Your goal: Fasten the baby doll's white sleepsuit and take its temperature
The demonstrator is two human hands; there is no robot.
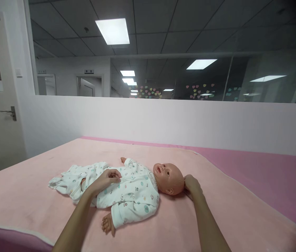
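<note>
A baby doll (169,177) lies on its back with its head to the right, its face tilted up. It wears a white romper (134,189) with small coloured prints; the lower part lies loose to the left, and a bit of leg shows through a gap. My left hand (108,179) is on the front of the romper at the belly, fingers curled in against the fabric. Against the crown of the doll's head rests my right hand (193,186), its fingers bent and mostly hidden from view. One doll hand (108,224) sticks out of the near sleeve.
Under the doll spreads a pale pink blanket (45,154) over a darker pink surface (258,171). Behind it runs a low white wall (163,122) with glass above. A door (0,105) stands at the far left.
</note>
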